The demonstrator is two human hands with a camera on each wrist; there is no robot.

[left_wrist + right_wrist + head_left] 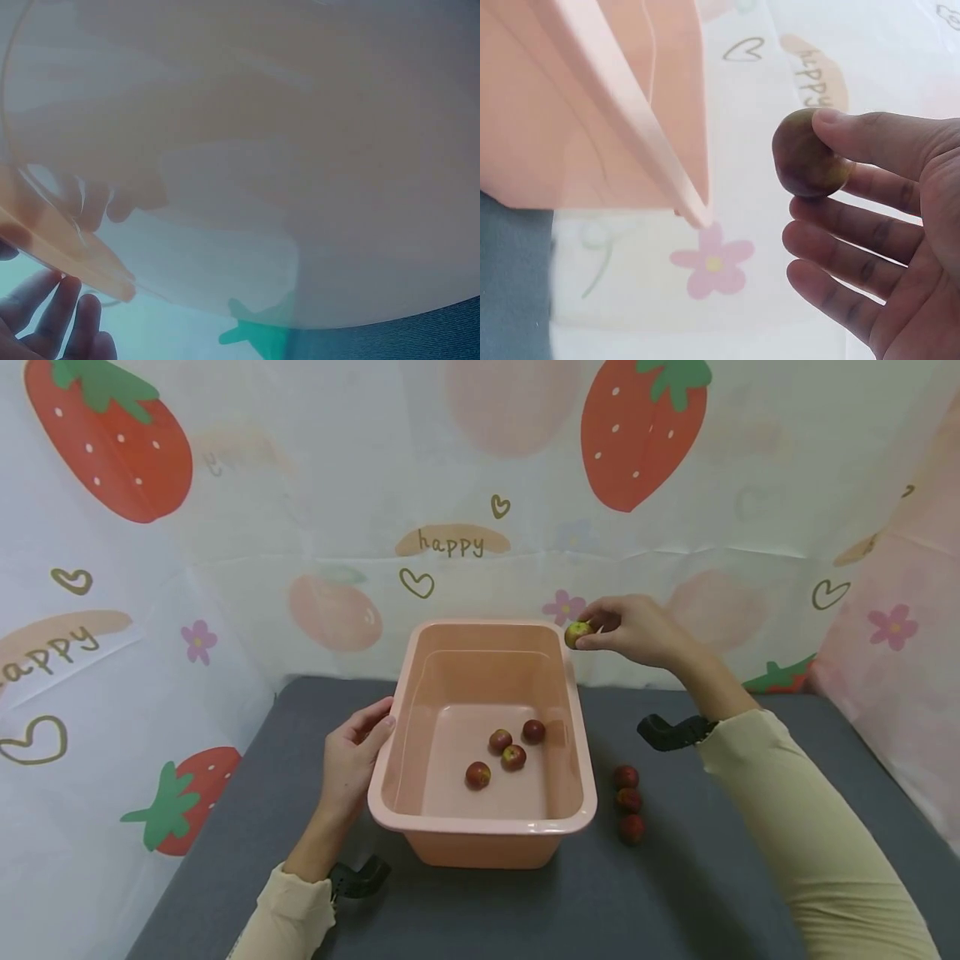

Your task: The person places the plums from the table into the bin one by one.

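Observation:
A pink plastic basin (480,852) stands on the table, with several dark red plums (477,775) lying on its floor. On the basin's left rim, my left hand (351,760) grips the edge, thumb on the upper side; the left wrist view shows fingertips (56,315) by the rim. Beside the far right corner of the basin, my right hand (633,628) pinches a green-and-red plum (810,154) between thumb and fingers, above the table. Three more red plums (628,800) sit in a row on the table, right of the basin.
A dark grey cloth (720,893) covers the table. Behind and at both sides hangs a white curtain (315,485) printed with strawberries, hearts and flowers. Black wrist mounts (675,732) stick out from both sleeves.

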